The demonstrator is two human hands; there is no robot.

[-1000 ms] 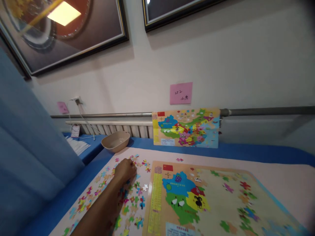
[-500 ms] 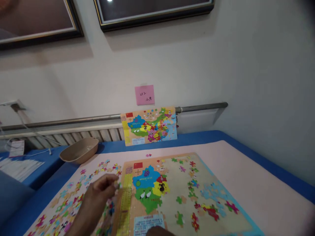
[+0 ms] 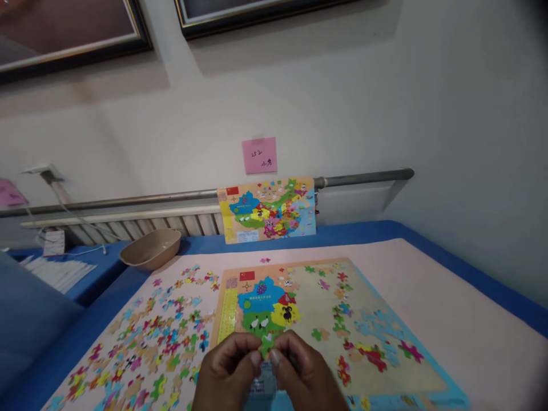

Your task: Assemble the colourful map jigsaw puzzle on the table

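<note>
Left hand: I'm pinching a small green jigsaw piece [image 3: 266, 345] in my left hand [image 3: 226, 372].
Right hand: my right hand [image 3: 305, 372] grips that piece too.
Ahead of hands: tan map puzzle board [image 3: 314, 291].
Left of hands: scattered multicoloured jigsaw pieces [image 3: 158, 342].

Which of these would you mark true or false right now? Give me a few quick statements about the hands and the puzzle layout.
1. The left hand and right hand pinch a green puzzle piece together over the wooden map puzzle board. True.
2. The beige bowl sits on the board. False: it stands past the far left corner of the pink mat.
3. A map of China hangs from the wall pipe. True.
4. The pink note is below the pipe. False: it is above it.
5. Loose puzzle pieces lie spread on the mat left of the board. True.
</note>
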